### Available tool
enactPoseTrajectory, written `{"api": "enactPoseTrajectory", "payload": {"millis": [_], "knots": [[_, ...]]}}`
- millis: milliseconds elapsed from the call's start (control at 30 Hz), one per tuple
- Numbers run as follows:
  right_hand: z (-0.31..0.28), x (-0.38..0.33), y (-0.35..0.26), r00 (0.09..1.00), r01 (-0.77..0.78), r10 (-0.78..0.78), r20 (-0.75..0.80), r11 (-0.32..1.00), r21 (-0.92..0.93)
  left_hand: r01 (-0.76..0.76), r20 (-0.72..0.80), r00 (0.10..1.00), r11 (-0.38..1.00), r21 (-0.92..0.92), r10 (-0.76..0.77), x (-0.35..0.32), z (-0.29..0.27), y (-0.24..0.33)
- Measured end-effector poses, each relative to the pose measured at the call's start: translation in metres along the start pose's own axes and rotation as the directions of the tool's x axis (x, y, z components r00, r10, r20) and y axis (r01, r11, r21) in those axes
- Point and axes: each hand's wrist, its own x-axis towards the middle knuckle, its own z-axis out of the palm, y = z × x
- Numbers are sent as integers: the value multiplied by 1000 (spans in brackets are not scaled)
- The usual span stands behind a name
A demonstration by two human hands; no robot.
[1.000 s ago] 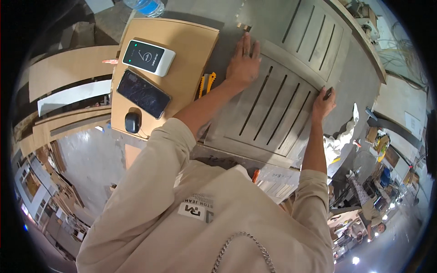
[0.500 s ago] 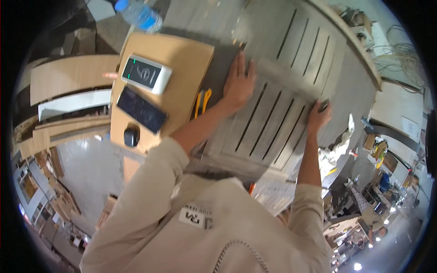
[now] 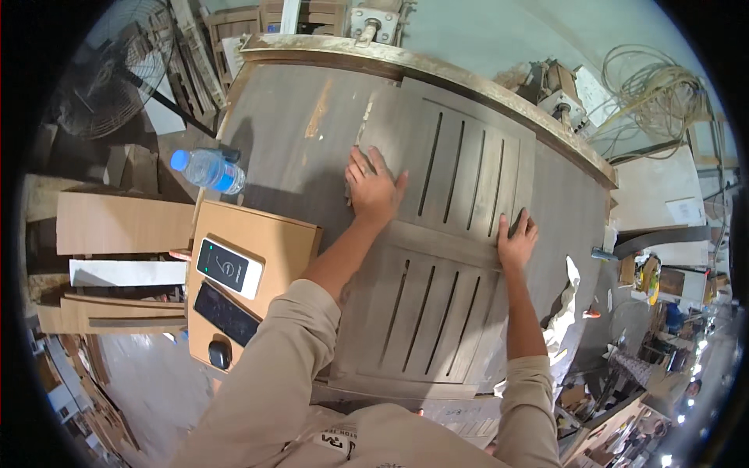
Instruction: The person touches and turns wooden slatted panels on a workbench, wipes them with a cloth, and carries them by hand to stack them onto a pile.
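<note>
A grey-brown wooden slotted door panel (image 3: 445, 242), with two rows of long narrow slots, lies flat in front of me. My left hand (image 3: 374, 187) rests along its left edge, fingers spread and the thumb toward the slots. At the right edge, my right hand (image 3: 516, 240) is bent, thumb on the panel side. Something small and dark shows between that thumb and the fingers; I cannot make out what. A pale, rough streak marks the wood just beyond my left fingers.
A cardboard box (image 3: 300, 238) at the left carries a white device (image 3: 229, 267), a phone (image 3: 226, 313) and a small black case (image 3: 220, 354). Behind it is a water bottle (image 3: 209, 171). A worn rail (image 3: 437, 66) bounds the far side. Crumpled white sheeting (image 3: 560, 312) lies right.
My view has swung, bringing the far rail and the fan into sight. Both hands stay at the panel's side edges. The yellow cutter beside the box is no longer visible.
</note>
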Motion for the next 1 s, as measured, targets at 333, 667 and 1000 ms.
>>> {"api": "enactPoseTrajectory", "payload": {"millis": [333, 667, 1000], "knots": [[-7, 19, -8, 998, 6, -6, 65, 1000, 2, -5, 4, 1000, 990, 139, 4, 6, -2, 11], [-7, 20, -3, 990, -23, 27, 137, 999, -33, -6, -28, 1000, 984, 178, 11, 3, 3, 12], [-16, 18, -8, 985, -62, 70, 161, 997, -55, -81, -153, 982, 977, 195, 111, 0, 6, 10]]}}
